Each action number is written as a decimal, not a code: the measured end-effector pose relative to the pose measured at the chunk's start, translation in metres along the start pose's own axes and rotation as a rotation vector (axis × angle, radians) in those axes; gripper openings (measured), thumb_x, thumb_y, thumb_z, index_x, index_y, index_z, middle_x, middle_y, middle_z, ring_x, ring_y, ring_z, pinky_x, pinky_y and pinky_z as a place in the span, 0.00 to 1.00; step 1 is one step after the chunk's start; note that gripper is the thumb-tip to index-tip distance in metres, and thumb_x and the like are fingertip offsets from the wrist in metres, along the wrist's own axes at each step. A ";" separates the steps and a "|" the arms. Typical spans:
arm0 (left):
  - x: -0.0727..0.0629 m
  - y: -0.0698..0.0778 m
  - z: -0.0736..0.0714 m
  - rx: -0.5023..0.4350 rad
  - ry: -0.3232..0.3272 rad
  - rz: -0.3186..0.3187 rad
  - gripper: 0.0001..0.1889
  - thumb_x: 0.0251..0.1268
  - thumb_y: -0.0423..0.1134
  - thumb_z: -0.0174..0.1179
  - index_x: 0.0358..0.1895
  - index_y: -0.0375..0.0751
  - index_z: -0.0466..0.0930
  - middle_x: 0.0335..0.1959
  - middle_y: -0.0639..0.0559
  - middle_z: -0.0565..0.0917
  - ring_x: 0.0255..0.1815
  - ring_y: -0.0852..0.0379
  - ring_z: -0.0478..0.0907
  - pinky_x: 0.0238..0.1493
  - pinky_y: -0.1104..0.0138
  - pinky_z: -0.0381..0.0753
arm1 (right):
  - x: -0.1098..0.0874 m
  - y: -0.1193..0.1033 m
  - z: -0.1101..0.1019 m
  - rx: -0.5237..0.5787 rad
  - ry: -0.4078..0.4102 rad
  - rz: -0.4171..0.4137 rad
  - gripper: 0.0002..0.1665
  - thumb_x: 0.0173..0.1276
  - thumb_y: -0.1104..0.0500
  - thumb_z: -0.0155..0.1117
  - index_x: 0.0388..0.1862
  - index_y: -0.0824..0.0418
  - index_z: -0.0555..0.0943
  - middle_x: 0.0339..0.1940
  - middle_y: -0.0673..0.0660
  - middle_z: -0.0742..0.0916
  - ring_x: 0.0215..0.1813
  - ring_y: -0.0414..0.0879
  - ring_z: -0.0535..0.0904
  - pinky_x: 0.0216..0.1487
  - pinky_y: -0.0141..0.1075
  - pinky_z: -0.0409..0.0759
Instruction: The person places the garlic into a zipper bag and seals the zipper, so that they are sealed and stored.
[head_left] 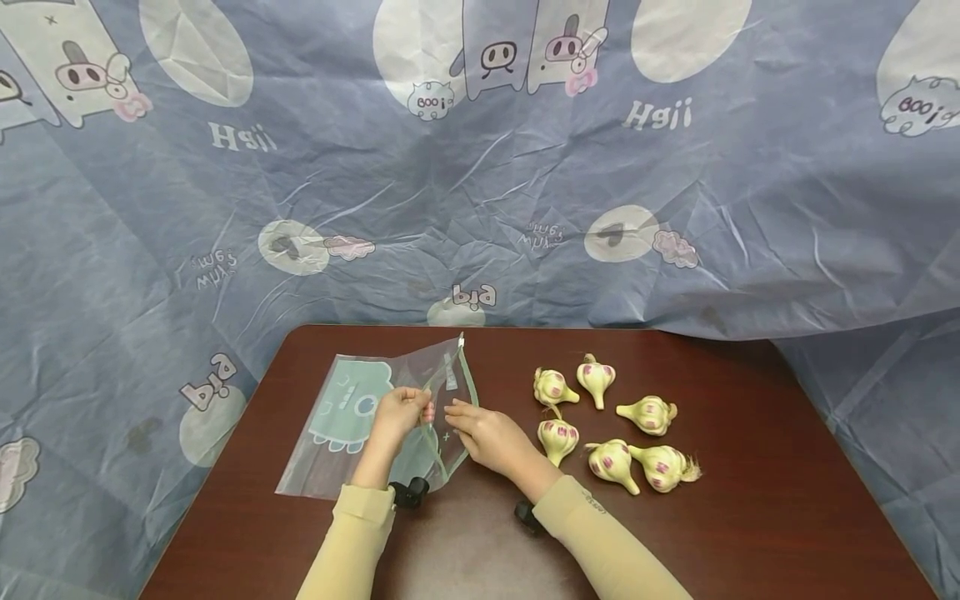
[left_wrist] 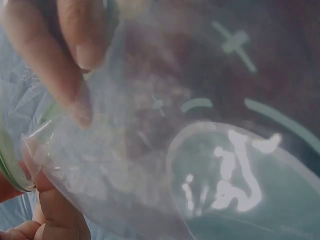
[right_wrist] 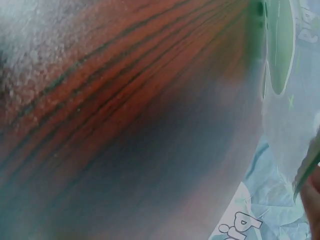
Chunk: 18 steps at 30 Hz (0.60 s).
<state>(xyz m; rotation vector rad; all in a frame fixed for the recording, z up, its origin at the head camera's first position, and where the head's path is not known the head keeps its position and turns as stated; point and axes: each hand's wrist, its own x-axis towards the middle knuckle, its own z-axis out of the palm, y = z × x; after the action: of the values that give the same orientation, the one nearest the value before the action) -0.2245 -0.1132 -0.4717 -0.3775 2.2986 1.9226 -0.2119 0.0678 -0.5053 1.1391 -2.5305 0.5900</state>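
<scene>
A clear slider zip bag (head_left: 352,442) with a pale green cartoon print lies on the table, its right end raised and its green-edged mouth spread apart. The left hand (head_left: 403,412) pinches the near-side lip of that mouth between thumb and fingers. At the mouth's right side, the right hand (head_left: 491,437) holds its fingers fairly straight, fingertips between the two green lips. The white slider (head_left: 461,342) sits at the mouth's far corner. In the left wrist view, left-hand fingers (left_wrist: 65,65) show against the clear film. The right wrist view is mostly blurred by something close.
Several garlic bulbs (head_left: 651,415) with purple markings lie right of the bag, the nearest garlic bulb (head_left: 557,437) not far from the right hand. The dark red-brown table (head_left: 750,500) ends at a blue printed cloth (head_left: 525,167) behind. Black wrist cameras hang under both wrists.
</scene>
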 end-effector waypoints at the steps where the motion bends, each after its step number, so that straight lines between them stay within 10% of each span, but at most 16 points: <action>1: 0.000 0.000 0.000 0.005 -0.002 -0.002 0.09 0.72 0.33 0.55 0.43 0.26 0.75 0.24 0.51 0.81 0.22 0.64 0.78 0.29 0.75 0.80 | 0.000 0.000 0.000 -0.002 -0.026 -0.007 0.14 0.67 0.65 0.66 0.51 0.64 0.85 0.58 0.57 0.86 0.64 0.51 0.79 0.53 0.38 0.83; 9: -0.004 0.006 -0.003 0.034 -0.014 -0.017 0.09 0.73 0.35 0.56 0.41 0.29 0.76 0.22 0.53 0.79 0.22 0.63 0.77 0.30 0.73 0.78 | -0.011 0.004 0.008 -0.012 -0.331 0.064 0.17 0.71 0.65 0.60 0.57 0.61 0.83 0.63 0.58 0.82 0.70 0.58 0.73 0.68 0.47 0.72; 18: -0.008 0.016 -0.016 0.037 0.040 0.010 0.12 0.74 0.38 0.53 0.42 0.29 0.76 0.21 0.56 0.79 0.21 0.65 0.73 0.26 0.72 0.69 | -0.021 0.009 0.012 0.031 -0.403 0.150 0.35 0.56 0.82 0.54 0.58 0.57 0.83 0.67 0.55 0.79 0.72 0.54 0.71 0.63 0.45 0.77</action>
<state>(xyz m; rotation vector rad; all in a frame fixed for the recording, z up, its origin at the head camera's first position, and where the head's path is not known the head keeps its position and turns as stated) -0.2202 -0.1260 -0.4518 -0.4045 2.3614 1.8914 -0.2070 0.0807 -0.5269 1.1861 -2.9776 0.4743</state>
